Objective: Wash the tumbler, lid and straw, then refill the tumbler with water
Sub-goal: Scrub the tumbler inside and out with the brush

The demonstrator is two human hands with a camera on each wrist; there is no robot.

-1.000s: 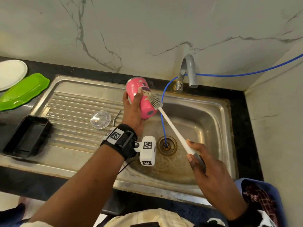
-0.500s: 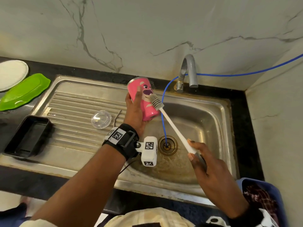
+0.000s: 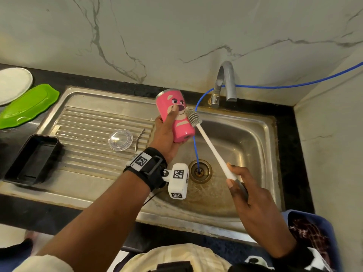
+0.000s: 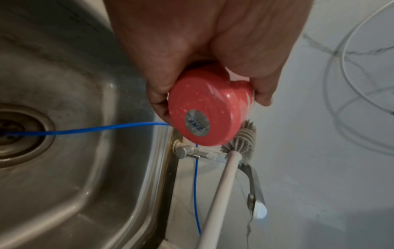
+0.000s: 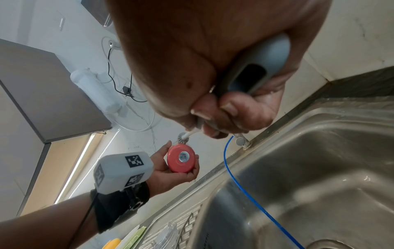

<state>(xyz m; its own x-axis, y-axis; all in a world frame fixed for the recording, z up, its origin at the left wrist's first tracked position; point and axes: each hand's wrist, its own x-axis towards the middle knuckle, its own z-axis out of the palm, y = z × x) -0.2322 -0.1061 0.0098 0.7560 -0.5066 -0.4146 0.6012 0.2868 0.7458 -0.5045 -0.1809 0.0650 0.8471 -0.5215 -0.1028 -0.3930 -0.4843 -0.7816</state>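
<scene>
Beside the left hand [image 3: 167, 132] gripping the pink bear-print steel tumbler [image 3: 176, 114], the right hand [image 3: 253, 199], clamped on the white long-handled bottle brush [image 3: 208, 142], should press bristles firmly and rotate.

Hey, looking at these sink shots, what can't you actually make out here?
- Inside of the pink tumbler: its mouth faces away in the head view; both wrist views show only its base.
- Tap running or not: no stream shows clearly.
- Straw: too thin for detail, head view.
- Brush grip: mostly covered by the right hand.
- Blue basket: cut by the edge.
</scene>
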